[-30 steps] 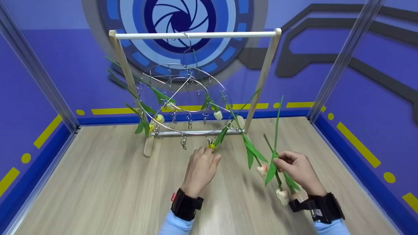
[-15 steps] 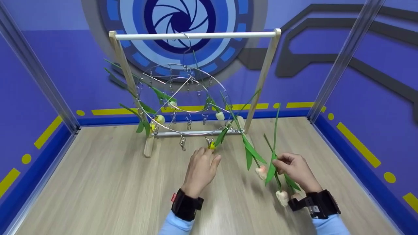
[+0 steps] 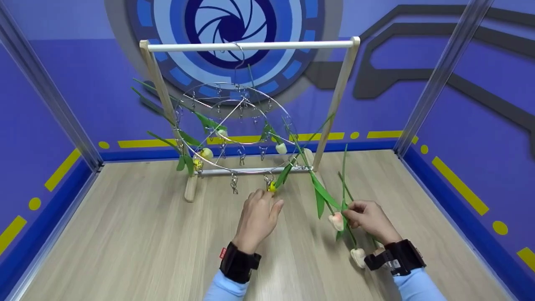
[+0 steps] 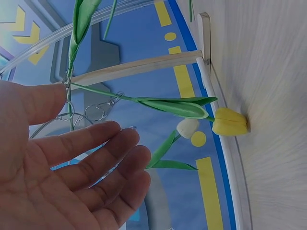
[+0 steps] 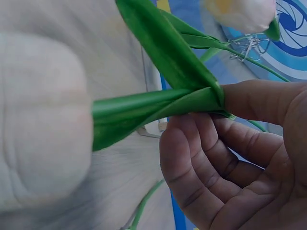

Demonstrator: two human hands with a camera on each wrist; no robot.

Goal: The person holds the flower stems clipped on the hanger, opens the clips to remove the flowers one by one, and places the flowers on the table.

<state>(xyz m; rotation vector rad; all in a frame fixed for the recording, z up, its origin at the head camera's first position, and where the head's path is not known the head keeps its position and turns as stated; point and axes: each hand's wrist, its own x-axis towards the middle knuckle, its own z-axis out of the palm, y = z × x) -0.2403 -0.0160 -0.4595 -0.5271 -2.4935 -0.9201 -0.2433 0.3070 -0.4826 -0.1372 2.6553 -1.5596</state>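
Observation:
My right hand [image 3: 370,219] pinches an artificial tulip by its leafy stem. Its pale bloom [image 3: 358,258] hangs downward, and the same bloom [image 5: 43,124] fills the left of the right wrist view. Just left of those fingers hangs a pinkish tulip [image 3: 335,221], fastened by its stem to the right side of a round metal clip hanger [image 3: 250,170]. Under the hanger's front edge is my left hand [image 3: 259,217], palm turned away from the head camera. The left wrist view shows its fingers [image 4: 105,158] relaxed and holding nothing, with a yellow tulip [image 4: 230,122] hanging beyond them.
The hanger hooks onto a white bar [image 3: 267,45] on a wooden stand [image 3: 340,88]. More tulips, including a white one [image 3: 281,148] and a yellowish one [image 3: 206,154], hang from it among bare clips [image 3: 235,184]. Another tulip [image 3: 378,251] lies partly hidden behind my right wrist.
My right hand has moved left with its tulip, close to the hanging pinkish one, and the stem's tip has dropped. The left hand has stayed put. Tulips on the hanger's left have swayed slightly.

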